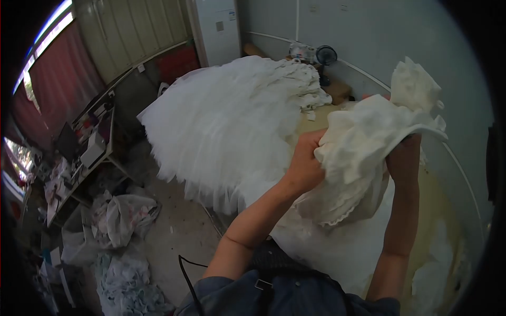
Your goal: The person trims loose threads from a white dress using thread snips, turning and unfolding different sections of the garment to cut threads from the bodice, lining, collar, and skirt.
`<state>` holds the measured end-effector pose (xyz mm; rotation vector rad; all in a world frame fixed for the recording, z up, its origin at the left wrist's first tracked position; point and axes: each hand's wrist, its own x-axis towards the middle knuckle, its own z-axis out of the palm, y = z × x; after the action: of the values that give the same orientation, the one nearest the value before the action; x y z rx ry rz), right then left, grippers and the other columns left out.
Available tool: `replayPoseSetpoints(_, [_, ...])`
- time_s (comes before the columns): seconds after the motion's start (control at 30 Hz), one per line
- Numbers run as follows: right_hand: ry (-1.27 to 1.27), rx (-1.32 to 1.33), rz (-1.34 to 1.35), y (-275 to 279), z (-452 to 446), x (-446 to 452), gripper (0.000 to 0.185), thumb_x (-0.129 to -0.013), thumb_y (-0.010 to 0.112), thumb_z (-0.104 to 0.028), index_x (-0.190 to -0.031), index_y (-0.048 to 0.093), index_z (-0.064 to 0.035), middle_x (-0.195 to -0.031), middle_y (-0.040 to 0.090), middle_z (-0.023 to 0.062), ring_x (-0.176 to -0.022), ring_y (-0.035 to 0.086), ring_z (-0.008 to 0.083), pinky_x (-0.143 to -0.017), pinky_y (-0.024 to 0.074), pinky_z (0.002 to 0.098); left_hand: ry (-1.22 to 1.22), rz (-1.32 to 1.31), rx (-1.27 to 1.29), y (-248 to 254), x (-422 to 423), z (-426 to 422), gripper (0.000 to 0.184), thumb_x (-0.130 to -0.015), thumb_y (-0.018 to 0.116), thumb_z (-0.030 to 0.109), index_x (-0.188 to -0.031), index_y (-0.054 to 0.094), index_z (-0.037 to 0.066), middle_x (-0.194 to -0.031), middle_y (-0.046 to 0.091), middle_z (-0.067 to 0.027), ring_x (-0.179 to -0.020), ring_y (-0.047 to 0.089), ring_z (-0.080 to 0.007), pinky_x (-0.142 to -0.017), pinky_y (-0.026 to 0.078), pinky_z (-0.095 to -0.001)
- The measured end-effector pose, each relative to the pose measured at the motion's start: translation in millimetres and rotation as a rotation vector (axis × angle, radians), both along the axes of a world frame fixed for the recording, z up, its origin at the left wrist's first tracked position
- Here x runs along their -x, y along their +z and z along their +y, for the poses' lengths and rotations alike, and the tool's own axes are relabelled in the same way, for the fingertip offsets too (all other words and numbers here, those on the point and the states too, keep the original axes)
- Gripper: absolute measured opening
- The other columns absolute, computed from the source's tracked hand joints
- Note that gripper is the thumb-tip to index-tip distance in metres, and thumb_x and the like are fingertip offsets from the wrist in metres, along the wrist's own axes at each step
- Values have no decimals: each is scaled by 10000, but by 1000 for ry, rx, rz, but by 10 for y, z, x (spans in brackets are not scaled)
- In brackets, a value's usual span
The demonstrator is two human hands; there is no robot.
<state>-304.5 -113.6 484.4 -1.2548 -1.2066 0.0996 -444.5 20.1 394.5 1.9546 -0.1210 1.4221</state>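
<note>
Left hand [307, 160]: closed on the left edge of the white garment [350, 150], pinching fabric; some fingertips hidden behind it.
Right hand [405, 158]: up against the garment's right side, from below; fingers in shadow and partly covered, can't tell if pinched or spread.
White garment: held up between both hands, above the table [443, 216]; bunched, scalloped lower edge, one part sticking up past the right hand. Can't tell if it's joined to the white fabric below.
White dress [221, 121]: full tulle skirt spread across the table, left of and beyond the hands, hem hanging over the near left side.
Fan [326, 55]: small, dark, beyond the dress near the wall [390, 37].
Side table [112, 145]: far left, white box [93, 149] on it, clutter around.
Floor [176, 231]: plastic bag [124, 213] by the side table, pale cloth heap [129, 287] nearer.
Apron [295, 295]: dark, on the wearer.
</note>
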Motion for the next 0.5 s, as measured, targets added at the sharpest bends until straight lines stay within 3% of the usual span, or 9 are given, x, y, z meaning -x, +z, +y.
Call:
replayPoseSetpoints(0.07, [101,129,-6,-248,28,34,692,-680,836,-132,-1263,519,62,-1176,630,125,-1063,621,173,-922,508,357,-133,-19,383,395,125,-195,163,-827,605,31,-962,659,-43,-853,711,-81,-830,635,-126,-718,495,-287])
replayPoseSetpoints(0.1, [35,227,-38,-300,63,151,701,-674,840,-125,-1273,520,49,-1183,625,119,-1069,612,174,-940,493,356,-130,113,362,373,146,-167,178,-829,609,31,-987,662,-34,-831,697,-60,-771,628,-110,-670,485,-268])
replayPoseSetpoints(0.13, [-37,323,-73,-300,104,316,711,-668,843,-119,-1282,520,36,-1189,620,113,-1074,603,176,-957,477,355,-191,128,366,415,175,-164,209,-852,611,38,-1046,652,-30,-866,694,-61,-773,630,-107,-678,490,-260])
replayPoseSetpoints(0.2, [-47,136,-120,-253,86,215,552,-793,771,-135,-1276,541,1,-1173,623,95,-1060,603,187,-922,485,334,-319,152,363,574,249,-144,276,-898,615,54,-1162,633,-23,-934,688,-62,-775,632,-100,-694,500,-245])
replayPoseSetpoints(0.27, [-114,-9,-112,-65,-5,-93,410,-942,637,-200,-1296,537,-18,-1188,611,94,-1075,595,185,-918,487,343,-670,28,510,671,386,-16,421,-977,594,253,-1305,540,-4,-1129,628,-76,-882,631,-114,-779,519,-269])
replayPoseSetpoints(0.3, [-2,-28,137,162,-99,-144,425,-967,595,-247,-1321,517,-25,-1233,586,91,-1117,573,186,-952,472,350,-841,-51,641,650,365,106,495,-987,584,328,-1349,503,1,-1188,601,-86,-926,628,-121,-814,522,-281])
replayPoseSetpoints(0.33, [41,-26,242,286,-201,-190,422,-968,593,-242,-1321,517,-25,-1237,584,94,-1121,571,189,-955,470,352,-944,-23,683,564,224,322,537,-992,550,379,-1370,485,3,-1277,569,-113,-1012,629,-194,-896,513,-329])
replayPoseSetpoints(0.37, [37,-5,246,264,-337,-247,419,-969,592,-237,-1322,517,-25,-1241,581,96,-1125,569,192,-958,467,354,-1014,31,744,428,31,518,539,-984,561,374,-1365,488,0,-1277,572,-114,-1014,628,-195,-898,512,-329])
replayPoseSetpoints(0.5, [-98,325,124,-601,-955,-463,407,-971,587,-217,-1323,517,-24,-1258,572,104,-1142,561,206,-972,457,361,-1042,172,988,-140,-560,488,548,-952,605,353,-1348,501,-12,-1275,583,-117,-1022,627,-199,-905,508,-330])
